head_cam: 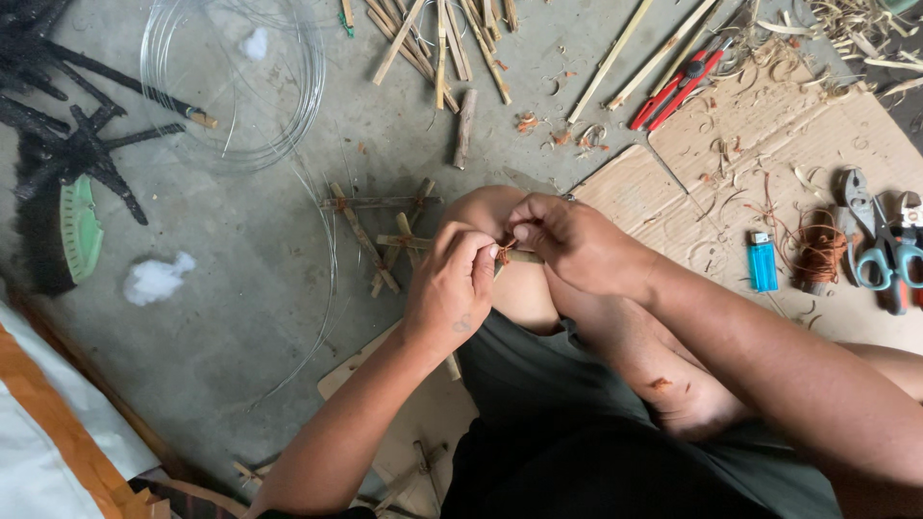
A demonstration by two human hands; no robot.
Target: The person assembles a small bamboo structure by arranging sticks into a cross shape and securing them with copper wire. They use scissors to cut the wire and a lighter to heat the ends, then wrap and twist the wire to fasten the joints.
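Item: small bamboo stick frame [385, 231], held over my raised knee above the concrete floor [240, 317].
Left hand [450, 288]: my fingers [481, 255] are curled closed, pinching a reddish-brown thread knot [502, 255] on one stick of the frame.
Right hand [567, 235]: my fingers [524, 231] are closed tight on the same knot and stick end, touching the left fingers.
Around, on the floor: a coil of clear wire [231, 86] to the upper left; two tufts of white fluff [157, 279]; a pile of loose bamboo strips [442, 43] at the top.
On a cardboard sheet [769, 135] to my right: red-handled cutters [678, 88], a blue lighter [761, 261], a bundle of reddish thread [820, 252], teal-handled scissors [889, 259], and wood shavings scattered about.
At far left: dark spiky branches [67, 135] and a green fan-shaped piece [82, 231].
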